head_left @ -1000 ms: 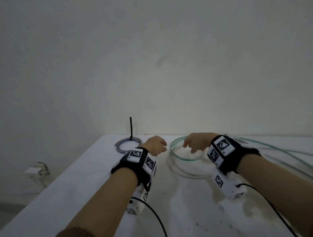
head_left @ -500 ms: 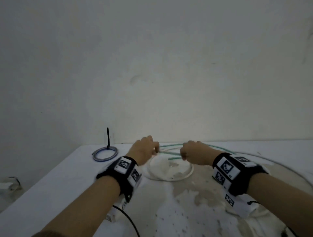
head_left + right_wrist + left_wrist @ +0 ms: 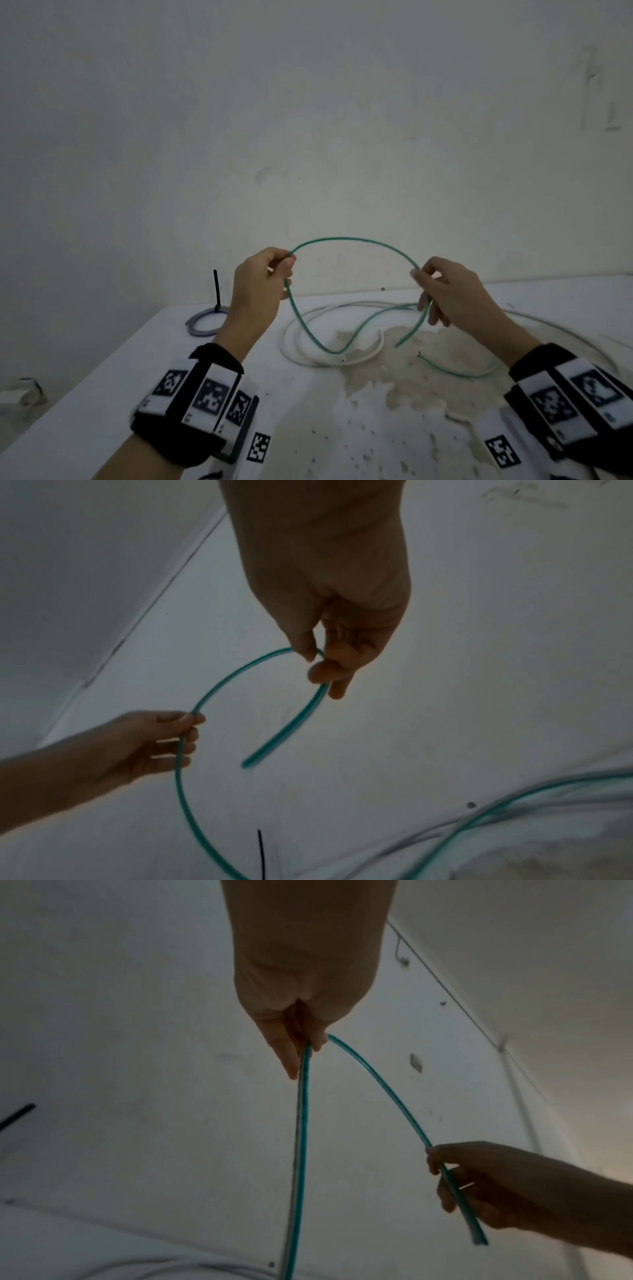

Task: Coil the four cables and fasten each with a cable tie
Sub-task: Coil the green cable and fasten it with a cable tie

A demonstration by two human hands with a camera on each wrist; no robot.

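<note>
A thin green cable [image 3: 356,239] arches in the air between my two hands above the white table [image 3: 102,383]. My left hand [image 3: 270,274] pinches it at the arch's left end, and the cable [image 3: 301,1137] drops from there to the table. My right hand [image 3: 431,291] pinches it near its free end [image 3: 399,345], which hangs just below the fingers [image 3: 322,674]. The rest of the green cable [image 3: 479,815] trails over the table to the right. A white cable [image 3: 308,356] lies in loose loops under the hands.
A grey-blue coil [image 3: 202,320] with an upright black cable tie [image 3: 216,287] lies at the table's far left by the wall. The tabletop in front shows brownish stains [image 3: 394,377]. The table's left edge drops off to the floor.
Both hands have lifted off the table with the green cable and moved apart, drawing it into an arch in the air. The head view has shifted.
</note>
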